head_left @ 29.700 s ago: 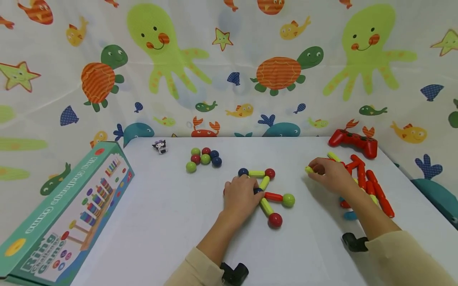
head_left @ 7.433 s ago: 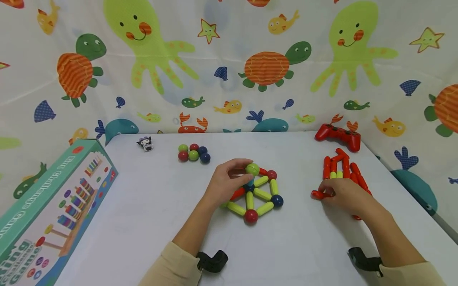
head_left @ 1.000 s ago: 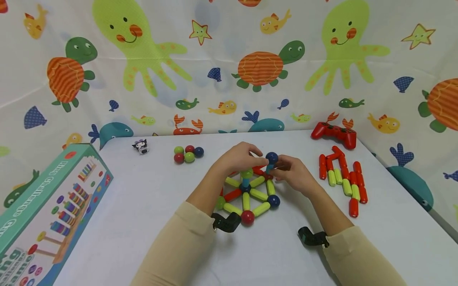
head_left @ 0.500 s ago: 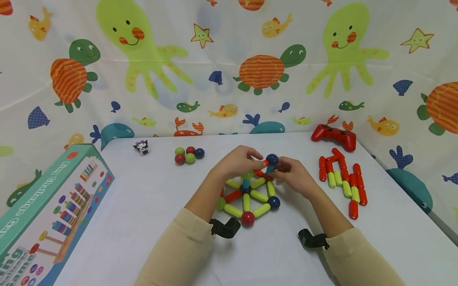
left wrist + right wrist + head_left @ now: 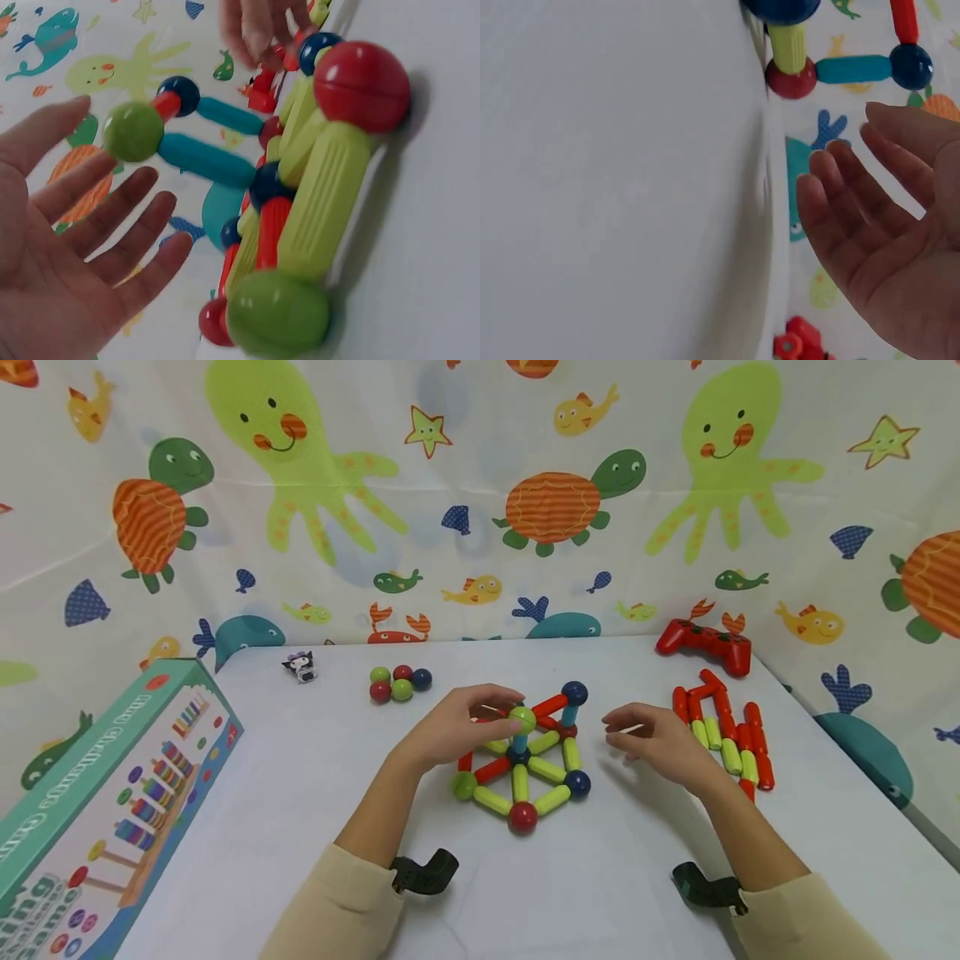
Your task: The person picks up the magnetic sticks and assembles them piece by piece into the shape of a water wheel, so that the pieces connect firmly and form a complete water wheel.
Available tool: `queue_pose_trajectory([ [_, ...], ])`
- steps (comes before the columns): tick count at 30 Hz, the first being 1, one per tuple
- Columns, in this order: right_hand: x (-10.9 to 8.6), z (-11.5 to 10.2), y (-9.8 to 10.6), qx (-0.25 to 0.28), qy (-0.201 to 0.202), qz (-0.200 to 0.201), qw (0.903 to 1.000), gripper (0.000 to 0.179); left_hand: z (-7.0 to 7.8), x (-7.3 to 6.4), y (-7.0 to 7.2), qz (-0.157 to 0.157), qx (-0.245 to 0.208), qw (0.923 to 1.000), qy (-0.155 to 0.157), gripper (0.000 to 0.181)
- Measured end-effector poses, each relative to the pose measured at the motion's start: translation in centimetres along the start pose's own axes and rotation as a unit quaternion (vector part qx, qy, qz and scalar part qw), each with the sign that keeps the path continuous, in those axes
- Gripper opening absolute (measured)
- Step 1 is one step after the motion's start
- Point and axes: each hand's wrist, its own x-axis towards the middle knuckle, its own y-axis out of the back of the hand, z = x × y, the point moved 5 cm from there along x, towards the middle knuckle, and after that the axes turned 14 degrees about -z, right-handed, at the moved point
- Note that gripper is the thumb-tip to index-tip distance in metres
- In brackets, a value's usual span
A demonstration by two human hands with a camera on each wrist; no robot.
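Note:
A wheel-shaped build of magnetic rods and balls lies on the table, with yellow-green rods [image 5: 491, 801] and a red front ball [image 5: 522, 817]. From its centre a blue rod [image 5: 208, 159] stands up, topped by a green ball [image 5: 133, 131]. Another blue rod [image 5: 853, 69] carries a dark blue ball [image 5: 574, 693] at the far right. A red rod [image 5: 550, 706] bridges these two upper balls. My left hand [image 5: 450, 722] is at the green ball with fingers spread; whether it touches cannot be told. Apart from the build on the right, my right hand [image 5: 663, 739] holds nothing, fingers loosely bent.
Loose red and yellow-green rods [image 5: 727, 727] lie at the right, with a red game controller [image 5: 703, 647] behind them. Several loose balls [image 5: 402, 690] and a small figurine [image 5: 301, 666] sit at the back left. A ring game box [image 5: 142, 793] stands along the left side.
The red rod my left hand pinched now spans the blue and green upper balls. My left hand has moved left and down; my right hand let go of the blue rod and drew right.

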Motion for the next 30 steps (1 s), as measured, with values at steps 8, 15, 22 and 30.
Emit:
queue_pose_trajectory([
  [8,-1.3,-1.1,-2.5,-0.024,0.027,-0.111,0.9931,0.036,-3.9,0.3,1.6,0.111,0.026,0.9888,0.097,0.039],
  [15,-0.9,-2.3,-4.1,-0.066,0.041,-0.105,0.9914,0.03,-6.0,0.1,1.1,0.122,0.033,0.9833,0.131,0.032],
  [22,0.4,-2.3,-3.6,-0.067,0.014,-0.076,0.9948,0.025,-5.9,-1.5,1.4,0.117,0.042,0.9842,0.126,0.03],
  [30,2.8,-1.7,-2.3,-0.022,-0.015,-0.045,0.9986,0.029,-5.6,-2.8,1.3,0.113,0.044,0.9808,0.153,0.031],
])
